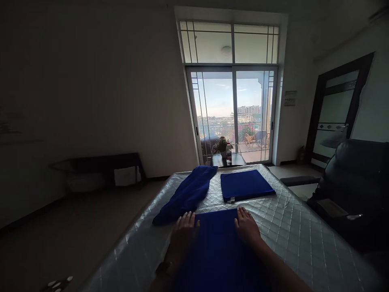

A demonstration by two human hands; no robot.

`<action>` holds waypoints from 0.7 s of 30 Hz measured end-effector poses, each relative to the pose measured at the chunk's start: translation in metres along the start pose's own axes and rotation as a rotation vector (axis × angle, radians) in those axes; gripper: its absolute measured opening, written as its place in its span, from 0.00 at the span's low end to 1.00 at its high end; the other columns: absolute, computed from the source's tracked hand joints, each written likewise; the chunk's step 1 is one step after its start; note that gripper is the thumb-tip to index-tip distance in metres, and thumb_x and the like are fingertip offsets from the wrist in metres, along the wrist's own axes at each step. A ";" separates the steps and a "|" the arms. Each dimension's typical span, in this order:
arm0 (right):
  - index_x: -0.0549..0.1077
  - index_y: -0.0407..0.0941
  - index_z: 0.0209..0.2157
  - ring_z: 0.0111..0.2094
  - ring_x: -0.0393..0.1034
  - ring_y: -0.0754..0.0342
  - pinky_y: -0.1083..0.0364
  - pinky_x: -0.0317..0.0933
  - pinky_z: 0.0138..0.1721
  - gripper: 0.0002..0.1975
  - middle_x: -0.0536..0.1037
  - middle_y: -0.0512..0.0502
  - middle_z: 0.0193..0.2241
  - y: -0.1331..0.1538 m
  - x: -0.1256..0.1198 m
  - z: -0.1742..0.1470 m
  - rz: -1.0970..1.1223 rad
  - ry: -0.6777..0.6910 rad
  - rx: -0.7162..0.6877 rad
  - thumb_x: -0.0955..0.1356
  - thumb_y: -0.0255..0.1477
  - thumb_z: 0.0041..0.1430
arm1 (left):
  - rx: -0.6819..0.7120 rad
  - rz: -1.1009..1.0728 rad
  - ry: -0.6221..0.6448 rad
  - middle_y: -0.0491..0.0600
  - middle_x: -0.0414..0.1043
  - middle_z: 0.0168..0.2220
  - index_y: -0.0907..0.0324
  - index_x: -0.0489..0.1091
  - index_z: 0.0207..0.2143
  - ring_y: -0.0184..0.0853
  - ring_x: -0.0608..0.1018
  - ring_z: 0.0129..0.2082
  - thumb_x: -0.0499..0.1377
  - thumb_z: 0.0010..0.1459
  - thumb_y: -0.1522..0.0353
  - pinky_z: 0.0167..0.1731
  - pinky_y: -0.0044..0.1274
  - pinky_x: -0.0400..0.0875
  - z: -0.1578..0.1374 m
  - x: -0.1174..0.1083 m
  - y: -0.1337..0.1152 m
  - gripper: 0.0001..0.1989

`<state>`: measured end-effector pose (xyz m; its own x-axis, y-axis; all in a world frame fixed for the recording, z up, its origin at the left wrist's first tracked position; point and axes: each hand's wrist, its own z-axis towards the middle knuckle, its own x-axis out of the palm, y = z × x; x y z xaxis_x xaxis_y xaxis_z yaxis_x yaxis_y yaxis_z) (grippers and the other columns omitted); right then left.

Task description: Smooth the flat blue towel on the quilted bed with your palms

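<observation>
A blue cloth (215, 243) lies spread flat before me on the quilted silvery table cover (304, 231). My left hand (186, 227) rests on its far left corner, palm down with fingers stretched out. On the far right corner my right hand (245, 225) lies flat, fingers extended and pointing away. Just beyond the left hand is a loose, crumpled blue cloth (188, 194). A neatly folded blue cloth (247, 184) with a small white tag sits past the right hand. The near end of the spread cloth fades into shadow.
A black reclining chair (355, 190) stands close along the right side. Behind the far edge, a small table (240, 161) carries a potted plant (223, 145) and a bottle (229, 153). A dark low rack (106, 174) is against the left wall. Sliding glass doors (234, 113) are beyond.
</observation>
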<state>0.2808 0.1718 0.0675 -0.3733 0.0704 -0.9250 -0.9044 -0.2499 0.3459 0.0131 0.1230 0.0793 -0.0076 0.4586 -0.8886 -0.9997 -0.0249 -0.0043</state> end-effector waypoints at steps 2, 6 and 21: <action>0.54 0.35 0.70 0.73 0.44 0.48 0.48 0.38 0.71 0.33 0.53 0.40 0.72 0.000 0.000 0.000 0.012 -0.005 0.000 0.53 0.36 0.69 | 0.067 -0.059 0.052 0.60 0.70 0.64 0.63 0.70 0.61 0.48 0.70 0.65 0.43 0.69 0.60 0.66 0.41 0.63 -0.001 0.001 -0.018 0.28; 0.54 0.34 0.70 0.73 0.44 0.48 0.48 0.38 0.71 0.33 0.53 0.38 0.72 -0.001 0.001 0.000 0.020 -0.013 -0.006 0.53 0.35 0.69 | 0.234 -0.164 0.138 0.55 0.67 0.67 0.58 0.66 0.65 0.45 0.67 0.67 0.45 0.70 0.54 0.66 0.38 0.64 0.001 0.013 -0.079 0.29; 0.52 0.36 0.70 0.73 0.42 0.48 0.49 0.35 0.71 0.33 0.51 0.41 0.72 -0.001 -0.002 0.000 0.074 0.015 0.013 0.53 0.37 0.69 | 0.174 -0.171 0.347 0.59 0.57 0.71 0.61 0.56 0.70 0.48 0.58 0.72 0.37 0.70 0.51 0.69 0.45 0.53 0.027 0.023 -0.070 0.35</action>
<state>0.2825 0.1717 0.0686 -0.4365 0.0380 -0.8989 -0.8769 -0.2416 0.4156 0.0820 0.1592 0.0719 0.1380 0.1164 -0.9836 -0.9752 0.1897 -0.1144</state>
